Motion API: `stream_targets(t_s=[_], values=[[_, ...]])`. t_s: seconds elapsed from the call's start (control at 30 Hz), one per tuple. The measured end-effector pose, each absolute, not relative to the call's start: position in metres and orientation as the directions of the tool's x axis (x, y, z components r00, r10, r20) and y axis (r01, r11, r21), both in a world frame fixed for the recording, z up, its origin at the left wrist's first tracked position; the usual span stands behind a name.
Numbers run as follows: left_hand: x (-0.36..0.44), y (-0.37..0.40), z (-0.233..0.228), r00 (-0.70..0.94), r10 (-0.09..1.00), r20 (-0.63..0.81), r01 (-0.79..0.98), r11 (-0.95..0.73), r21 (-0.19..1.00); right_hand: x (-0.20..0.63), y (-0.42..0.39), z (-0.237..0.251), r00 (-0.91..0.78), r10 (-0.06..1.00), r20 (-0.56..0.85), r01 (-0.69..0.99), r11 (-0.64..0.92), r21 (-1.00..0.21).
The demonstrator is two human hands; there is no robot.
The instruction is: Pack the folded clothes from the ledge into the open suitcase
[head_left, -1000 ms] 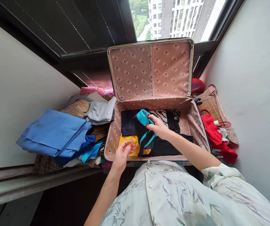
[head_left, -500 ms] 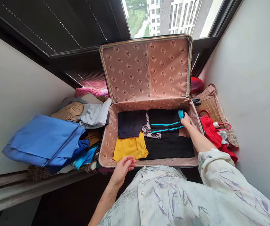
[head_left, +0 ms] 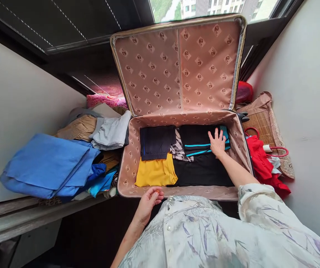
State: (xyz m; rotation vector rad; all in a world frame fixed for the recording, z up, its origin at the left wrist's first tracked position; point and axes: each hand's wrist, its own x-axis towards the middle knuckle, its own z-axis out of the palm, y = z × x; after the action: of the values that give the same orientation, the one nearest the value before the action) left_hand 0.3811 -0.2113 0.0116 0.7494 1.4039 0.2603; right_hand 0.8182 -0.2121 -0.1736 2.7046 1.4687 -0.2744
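Right hand [head_left: 217, 143] is lying flat, fingers spread and grasping nothing, on the black garment with teal stripes [head_left: 199, 140] at the suitcase [head_left: 234, 192] floor's two o'clock corner. Left hand [head_left: 149, 201] is hovering loosely curled, empty, at six o'clock. Advised: even palm pressure is likely flattening the fold best, edges squared beside the dark navy garment [head_left: 156, 142].

I see the black garment with teal stripes [head_left: 197, 143] lying folded and flat in the open suitcase [head_left: 239, 139], at its far right corner, atop other black clothing, just beside a striped piece.
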Motion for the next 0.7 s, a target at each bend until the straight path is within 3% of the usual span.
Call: stream_targets(t_s=[0.17, 0.3, 0.37, 0.5, 0.6, 0.7], values=[[0.385, -0.209, 0.008, 0.193, 0.575, -0.795, 0.302, 0.736, 0.605, 0.832, -0.208, -0.199, 0.499, 0.739, -0.453, 0.791, -0.602, -0.111], [0.384, -0.207, 0.007, 0.193, 0.591, -0.783, 0.334, 0.711, 0.619, 0.839, -0.199, -0.198, 0.483, 0.679, -0.553, 0.762, -0.637, -0.117], [0.381, -0.205, 0.010, 0.207, 0.612, -0.763, 0.349, 0.682, 0.642, 0.838, -0.199, -0.191, 0.485, 0.692, -0.535, 0.762, -0.635, -0.129], [0.383, -0.196, 0.041, 0.292, 0.668, -0.685, 0.379, 0.577, 0.724, 0.827, -0.221, -0.176, 0.559, 0.744, -0.365, 0.750, -0.642, -0.159], [0.388, -0.194, 0.097, 0.425, 0.748, -0.510, 0.336, 0.393, 0.856, 0.808, -0.248, -0.173, 0.441, 0.721, -0.535, 0.766, -0.613, -0.195], [0.373, -0.213, 0.171, 0.538, 0.832, -0.137, 0.167, 0.053, 0.984, 0.787, -0.273, -0.176, 0.232, 0.662, -0.712, 0.790, -0.555, -0.259]])
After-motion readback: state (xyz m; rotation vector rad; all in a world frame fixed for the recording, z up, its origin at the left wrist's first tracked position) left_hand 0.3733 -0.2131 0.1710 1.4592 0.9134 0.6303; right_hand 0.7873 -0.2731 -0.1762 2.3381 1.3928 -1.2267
